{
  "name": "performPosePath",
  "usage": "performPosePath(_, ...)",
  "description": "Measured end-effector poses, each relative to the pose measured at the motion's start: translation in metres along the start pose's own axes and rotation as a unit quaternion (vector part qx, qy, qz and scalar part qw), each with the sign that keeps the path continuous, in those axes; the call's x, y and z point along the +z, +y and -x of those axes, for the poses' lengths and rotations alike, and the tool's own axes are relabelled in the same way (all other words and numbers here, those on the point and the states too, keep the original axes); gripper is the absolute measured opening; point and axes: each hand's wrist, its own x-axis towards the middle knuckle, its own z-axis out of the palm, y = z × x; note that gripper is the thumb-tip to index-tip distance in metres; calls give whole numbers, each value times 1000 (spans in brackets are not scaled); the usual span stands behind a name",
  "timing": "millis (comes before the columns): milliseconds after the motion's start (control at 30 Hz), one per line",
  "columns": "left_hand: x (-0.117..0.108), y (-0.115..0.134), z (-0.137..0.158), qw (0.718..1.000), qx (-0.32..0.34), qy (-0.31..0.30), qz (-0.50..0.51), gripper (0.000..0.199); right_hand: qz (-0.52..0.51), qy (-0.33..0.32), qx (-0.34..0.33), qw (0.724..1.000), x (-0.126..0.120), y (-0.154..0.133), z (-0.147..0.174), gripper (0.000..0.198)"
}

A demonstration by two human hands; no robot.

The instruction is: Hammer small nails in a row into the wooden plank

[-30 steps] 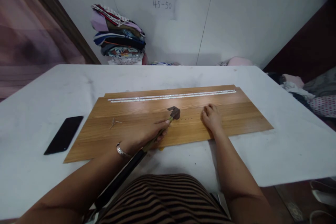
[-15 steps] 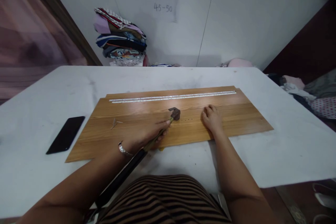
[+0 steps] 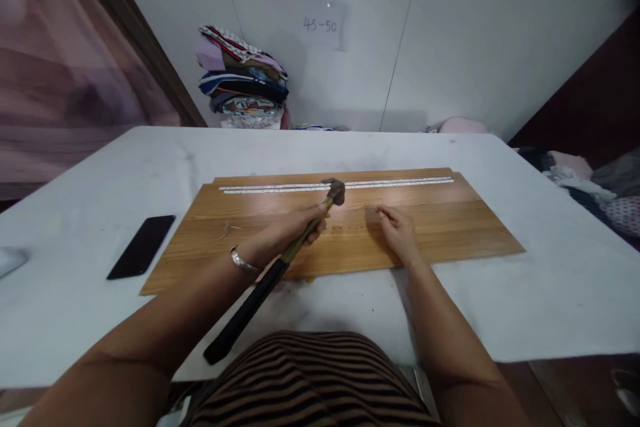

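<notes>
My left hand (image 3: 313,221) is wrapped round the upper shaft of a claw hammer (image 3: 260,293), close below its rusty head. The black grip slants back toward my striped top, and the head is raised over the wooden board (image 3: 280,263). To the right, my right hand (image 3: 399,230) is closed in a pinch above the board, thumb and forefinger together; what they hold, if anything, I cannot make out. Between the hands, a short row of small dark dots (image 3: 357,227) marks the board. Several loose nails (image 3: 229,228) lie on its left part.
Two white printed strips (image 3: 280,189) run along the board's far side. A black phone (image 3: 141,247) lies left of the board on the white table (image 3: 500,307). Folded clothes (image 3: 245,80) are stacked against the wall, which bears paper notes (image 3: 323,27).
My left hand has lifted the hammer up and away from the board. My right hand has gone from resting on the board to a pinch, slightly further left. The view has shifted a little.
</notes>
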Motion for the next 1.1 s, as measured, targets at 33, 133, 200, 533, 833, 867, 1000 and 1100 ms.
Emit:
performPosePath(33, 0, 4, -8, 1000, 11, 21, 21, 34, -44, -15, 22, 999, 2, -4, 2, 26)
performPosePath(133, 5, 19, -35, 991, 62, 53, 107, 31, -167, -63, 109, 978, 7, -14, 6, 27)
performPosePath(200, 15, 30, -51, 977, 102, 73, 174, 28, -250, -101, 170, 948, 8, -20, 7, 30)
performPosePath(533, 84, 23, -49, 978, 96, 14, 182, 29, -468, -310, 223, 797, -10, -55, 13, 46)
performPosePath(833, 103, -23, -34, 988, 94, -1, 119, 43, -507, -305, 252, 766, 5, -55, 17, 34)
performPosePath(867, 107, -27, -31, 987, 113, 19, 110, 41, -510, -319, 266, 753, 5, -53, 16, 32)
performPosePath(1000, 110, -39, -3, 978, 190, 79, 43, 31, -509, -371, 308, 713, 0, -45, 13, 30)
performPosePath(1100, 91, -47, 26, 962, 227, 65, -136, 20, -493, -393, 330, 703, -5, -42, 12, 24)
